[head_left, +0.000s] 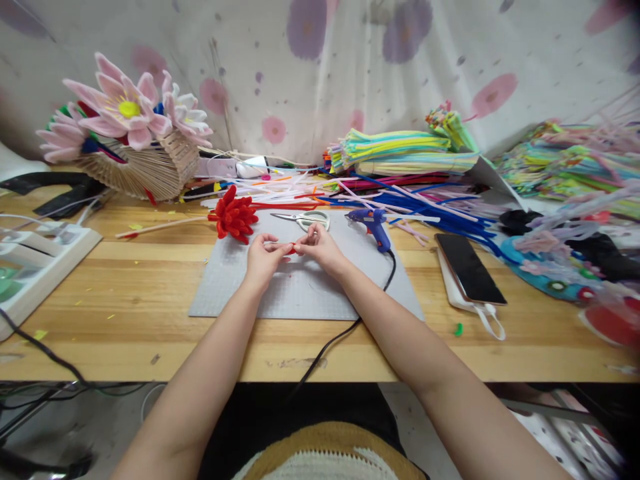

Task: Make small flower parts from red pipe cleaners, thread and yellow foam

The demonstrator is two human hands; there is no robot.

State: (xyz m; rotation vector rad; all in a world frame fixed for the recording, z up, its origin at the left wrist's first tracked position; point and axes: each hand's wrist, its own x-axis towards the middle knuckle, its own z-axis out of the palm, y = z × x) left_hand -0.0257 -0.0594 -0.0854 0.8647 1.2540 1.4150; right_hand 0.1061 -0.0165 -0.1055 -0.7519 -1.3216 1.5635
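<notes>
Over the grey cutting mat (235,293), my left hand (265,260) and my right hand (320,250) meet fingertip to fingertip. Both pinch a small red pipe cleaner piece (292,249), mostly covered by the fingers. Just beyond the hands lie scissors (305,219) with pale handles. A blue hot glue gun (373,223) rests on the mat to the right, its black cord running toward me under my right forearm. Left of the scissors is a red pipe cleaner flower (235,215) on a pale stem.
Bundles of coloured pipe cleaners (400,150) line the back. A basket (145,170) with pink flowers stands back left, a white power strip (45,273) at the left edge. A phone (470,267) on a white power bank lies right of the mat, near a blue decorated piece (535,267).
</notes>
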